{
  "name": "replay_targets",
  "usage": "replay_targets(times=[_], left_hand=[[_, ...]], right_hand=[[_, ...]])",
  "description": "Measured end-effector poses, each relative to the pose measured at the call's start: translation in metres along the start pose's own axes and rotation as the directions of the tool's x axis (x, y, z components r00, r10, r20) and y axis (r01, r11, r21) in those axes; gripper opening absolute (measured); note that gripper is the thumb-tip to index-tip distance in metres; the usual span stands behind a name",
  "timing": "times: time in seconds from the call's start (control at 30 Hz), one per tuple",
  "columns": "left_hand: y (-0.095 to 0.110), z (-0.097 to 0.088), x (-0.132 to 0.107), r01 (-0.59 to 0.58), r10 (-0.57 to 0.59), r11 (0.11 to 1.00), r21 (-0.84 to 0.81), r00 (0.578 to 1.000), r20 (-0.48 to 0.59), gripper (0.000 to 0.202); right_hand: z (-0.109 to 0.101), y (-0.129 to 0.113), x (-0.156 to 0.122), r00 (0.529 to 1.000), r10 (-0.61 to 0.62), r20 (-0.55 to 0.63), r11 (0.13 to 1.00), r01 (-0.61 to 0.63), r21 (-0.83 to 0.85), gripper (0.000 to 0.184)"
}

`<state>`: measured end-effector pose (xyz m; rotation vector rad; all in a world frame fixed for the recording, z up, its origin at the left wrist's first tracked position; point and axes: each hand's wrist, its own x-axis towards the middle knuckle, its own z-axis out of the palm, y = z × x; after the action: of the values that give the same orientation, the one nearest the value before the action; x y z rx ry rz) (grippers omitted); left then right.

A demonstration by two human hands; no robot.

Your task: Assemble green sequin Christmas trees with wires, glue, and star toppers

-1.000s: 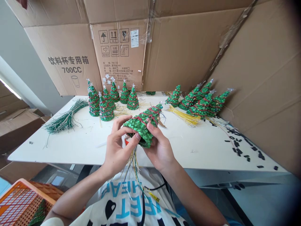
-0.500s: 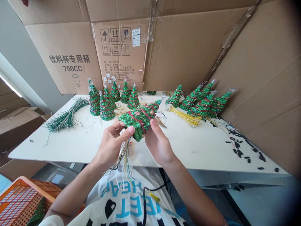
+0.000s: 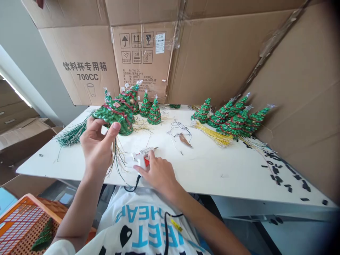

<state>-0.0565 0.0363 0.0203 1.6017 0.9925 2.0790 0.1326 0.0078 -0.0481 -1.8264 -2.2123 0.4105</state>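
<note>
My left hand (image 3: 97,143) is closed around a green sequinned Christmas tree (image 3: 114,117), held up over the bench's near edge with wires (image 3: 115,156) dangling below. My right hand (image 3: 158,175) sits curled over a white glue gun (image 3: 140,157) lying near the front edge of the bench (image 3: 212,173).

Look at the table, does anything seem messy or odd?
Small black bits lie scattered over the right end of the white table, and a loose tangle of thin wires sits apart from the tidy yellow wire bundle.
</note>
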Motion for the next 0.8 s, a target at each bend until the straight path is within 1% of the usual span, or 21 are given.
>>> replay_targets(times=[0.03, 0.07, 0.1, 0.2, 0.27, 0.33, 0.37, 0.4, 0.43, 0.47, 0.5, 0.53, 0.57, 0.6, 0.67, 0.7, 0.73, 0.77, 0.8], left_hand=[[-0.001, -0.002, 0.002, -0.055, 0.056, 0.998, 0.037, 0.998, -0.042, 0.024], [-0.002, -0.005, 0.004, -0.091, 0.097, 0.993, 0.069, 0.992, -0.086, 0.024], [-0.001, -0.007, 0.006, -0.121, 0.133, 0.987, 0.103, 0.983, -0.123, 0.025], [0.000, -0.015, 0.012, -0.209, 0.246, 0.952, 0.225, 0.957, -0.153, 0.028], [0.000, -0.021, 0.016, -0.258, 0.306, 0.929, 0.267, 0.939, -0.158, 0.029], [-0.001, -0.027, 0.021, -0.316, 0.373, 0.896, 0.311, 0.917, -0.142, 0.029], [-0.002, -0.030, 0.023, -0.349, 0.410, 0.873, 0.341, 0.904, -0.122, 0.029], [-0.003, -0.033, 0.025, -0.387, 0.449, 0.844, 0.372, 0.889, -0.093, 0.028], [-0.004, -0.036, 0.027, -0.430, 0.489, 0.811, 0.396, 0.871, -0.057, 0.028], [-0.005, -0.037, 0.029, -0.473, 0.525, 0.780, 0.410, 0.851, -0.018, 0.029], [-0.006, -0.039, 0.030, -0.515, 0.558, 0.752, 0.413, 0.830, 0.019, 0.030], [-0.007, -0.039, 0.031, -0.552, 0.586, 0.729, 0.406, 0.809, 0.046, 0.032], [-0.007, -0.038, 0.031, -0.582, 0.611, 0.711, 0.395, 0.789, 0.064, 0.034], [-0.008, -0.037, 0.031, -0.604, 0.629, 0.699, 0.384, 0.774, 0.073, 0.037], [-0.009, -0.033, 0.029, -0.621, 0.641, 0.692, 0.367, 0.763, 0.084, 0.040], [-0.010, -0.030, 0.028, -0.624, 0.640, 0.697, 0.354, 0.764, 0.087, 0.040], [-0.010, -0.028, 0.027, -0.623, 0.633, 0.707, 0.335, 0.768, 0.092, 0.041], [-0.011, -0.026, 0.026, -0.616, 0.622, 0.723, 0.312, 0.778, 0.095, 0.041], [-0.012, -0.025, 0.025, -0.602, 0.603, 0.745, 0.287, 0.792, 0.096, 0.041]], right_hand=[[0.005, -0.004, -0.002, 1.000, -0.003, 0.023, 0.999, 0.004, -0.032, 0.077], [0.008, -0.006, -0.004, 0.999, -0.005, 0.037, 0.999, 0.007, -0.051, 0.077], [0.010, -0.008, -0.005, 0.999, -0.007, 0.046, 0.998, 0.010, -0.060, 0.071], [0.008, -0.007, -0.004, 0.998, 0.007, 0.057, 0.999, -0.005, -0.050, 0.047], [0.002, -0.001, 0.000, 0.998, 0.036, 0.047, 0.999, -0.036, -0.007, 0.041], [-0.004, 0.008, 0.006, 0.998, 0.065, -0.002, 0.993, -0.065, 0.101, 0.041], [-0.006, 0.013, 0.009, 0.996, 0.078, -0.033, 0.978, -0.070, 0.197, 0.042], [-0.008, 0.019, 0.013, 0.995, 0.086, -0.051, 0.942, -0.065, 0.330, 0.044], [-0.008, 0.023, 0.016, 0.995, 0.090, -0.043, 0.866, -0.056, 0.497, 0.048], [-0.008, 0.026, 0.018, 0.996, 0.085, -0.029, 0.748, -0.045, 0.662, 0.049], [-0.007, 0.027, 0.019, 0.996, 0.077, -0.035, 0.608, -0.019, 0.794, 0.048], [-0.007, 0.026, 0.018, 0.996, 0.059, -0.060, 0.471, 0.025, 0.882, 0.044], [-0.006, 0.023, 0.016, 0.993, 0.041, -0.106, 0.357, 0.085, 0.930, 0.038], [-0.006, 0.018, 0.011, 0.985, 0.032, -0.168, 0.273, 0.153, 0.950, 0.030], [-0.008, 0.007, -0.001, 0.972, 0.004, -0.236, 0.163, 0.232, 0.959, 0.017], [-0.009, 0.001, -0.009, 0.972, -0.015, -0.234, 0.084, 0.234, 0.969, 0.015], [-0.011, -0.003, -0.016, 0.973, -0.050, -0.226, 0.012, 0.226, 0.974, 0.018], [-0.012, -0.007, -0.023, 0.970, -0.090, -0.224, -0.044, 0.221, 0.974, 0.021], [-0.013, -0.010, -0.030, 0.965, -0.122, -0.231, -0.076, 0.223, 0.972, 0.023]])
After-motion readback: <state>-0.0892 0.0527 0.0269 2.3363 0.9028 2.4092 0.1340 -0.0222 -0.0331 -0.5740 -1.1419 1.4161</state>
